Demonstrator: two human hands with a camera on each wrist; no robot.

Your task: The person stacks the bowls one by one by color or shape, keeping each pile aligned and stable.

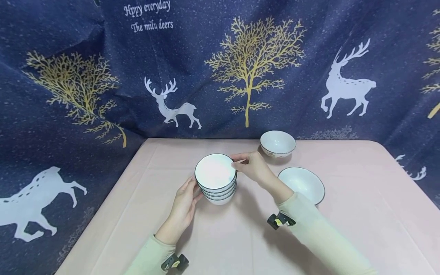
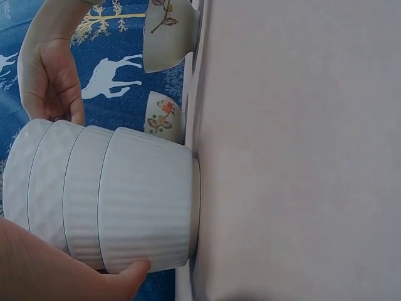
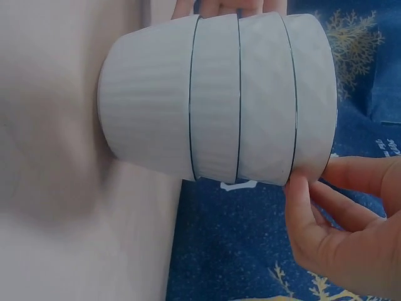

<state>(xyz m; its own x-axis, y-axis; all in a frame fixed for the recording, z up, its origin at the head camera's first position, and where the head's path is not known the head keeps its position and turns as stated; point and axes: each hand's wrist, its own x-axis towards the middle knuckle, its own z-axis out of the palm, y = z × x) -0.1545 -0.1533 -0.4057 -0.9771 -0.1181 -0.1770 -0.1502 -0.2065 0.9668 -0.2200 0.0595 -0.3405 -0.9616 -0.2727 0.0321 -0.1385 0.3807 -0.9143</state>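
A stack of several white bowls point(image 1: 220, 200) with thin dark rims stands upright near the table's middle. Ridged sides mark the lower bowls in both wrist views, while the upper ones have a faceted pattern. My left hand point(image 1: 183, 204) holds the stack from its left side, the thumb point(image 2: 135, 276) lying along the lowest bowl. At the far right of the rim, my right hand point(image 1: 256, 167) pinches the top bowl point(image 1: 215, 172) between thumb and fingers. This bowl sits nested in the others, its white inside facing up. In the right wrist view, the left hand's fingers show partly behind the stack.
Right of the stack are two wider bowls: one floral bowl point(image 1: 277, 144) at the table's back edge, another bowl point(image 1: 304, 185) nearer, partly behind my right forearm. A pale pink cloth covers the table point(image 1: 220, 244). Behind hangs a dark blue curtain point(image 1: 213, 107) with deer and trees.
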